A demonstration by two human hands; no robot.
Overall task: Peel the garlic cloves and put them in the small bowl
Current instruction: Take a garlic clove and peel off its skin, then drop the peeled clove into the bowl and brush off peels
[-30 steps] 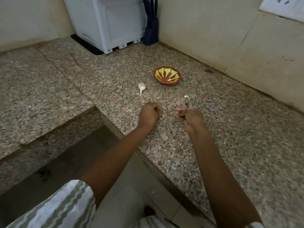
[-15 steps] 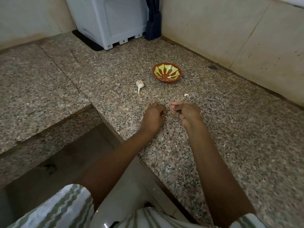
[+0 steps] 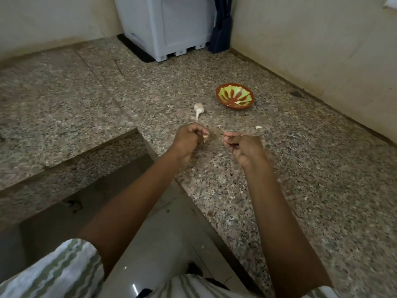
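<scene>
The hands have pulled apart. Half a second ago they almost touched, and now there is a gap of bench (image 3: 300, 190) between them. The left hand (image 3: 189, 138) is curled into a fist and grips a garlic clove (image 3: 205, 137). Only a small pale bit of it peeks out by the fingertips; the rest is hidden. The right hand (image 3: 245, 147) has curled fingers too, with thumb and finger pressed together at the tip. I cannot tell if it holds a bit of skin or nothing; it is too small and blurry. Both arms reach forward over the bench.

Past the left hand lies a garlic bulb (image 3: 198, 108) with a long stem, whose end is hidden behind the knuckles. A loose clove (image 3: 258, 127) lies near the right hand. Further back sits the small bowl (image 3: 236, 106), red with green stripes, with one pale piece inside that I cannot make out.

The bench is speckled stone and meets a pale wall (image 3: 311, 39). In the corner stands a grey box (image 3: 171, 24), its top cut off, with a dark blue thing (image 3: 222, 33) beside it. A striped sleeve (image 3: 64, 269) shows at the bottom.
</scene>
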